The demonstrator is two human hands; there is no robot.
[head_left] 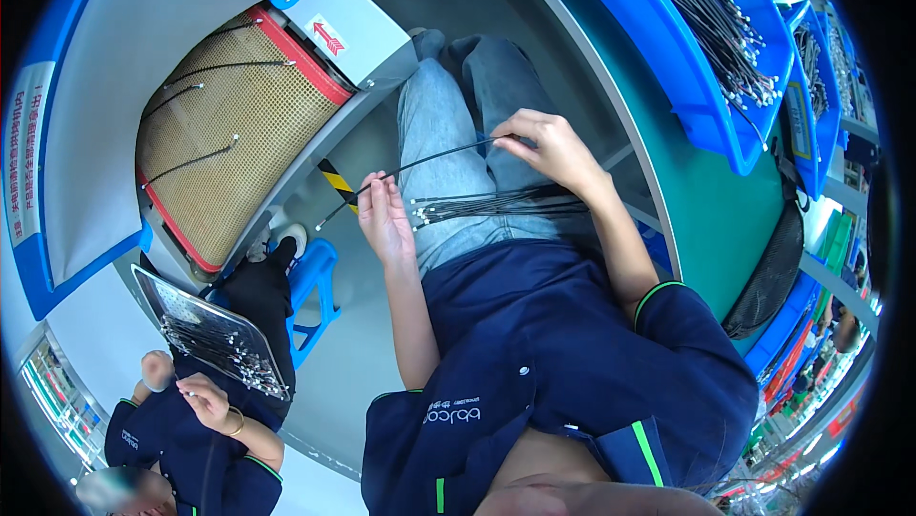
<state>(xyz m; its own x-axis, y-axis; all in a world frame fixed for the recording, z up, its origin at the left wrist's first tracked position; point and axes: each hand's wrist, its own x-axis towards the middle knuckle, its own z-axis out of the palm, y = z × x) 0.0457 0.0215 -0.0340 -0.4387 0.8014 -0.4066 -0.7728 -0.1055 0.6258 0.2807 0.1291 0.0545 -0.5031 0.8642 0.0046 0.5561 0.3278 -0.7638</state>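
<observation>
A thin black cable (pixel 434 155) with a small white connector at its lower left end stretches between my hands above my lap. My left hand (pixel 386 220) pinches it between thumb and fingertips, a short way from that connector. Near the opposite end, my right hand (pixel 549 146) grips the cable between thumb and forefinger; the fingers hide that tip. Below, a bundle of similar black cables (pixel 506 206) lies across my thighs, white connectors to the left and the other ends passing under my right forearm.
At left, several cables lie on a tan mesh conveyor belt (pixel 239 106) with red edges. A co-worker (pixel 205 440) sits lower left beside a metal tray (pixel 153 292) of cables. On the green table (pixel 668 125) at right, a blue bin (pixel 658 63) holds many cables. A blue stool (pixel 315 282) stands nearby.
</observation>
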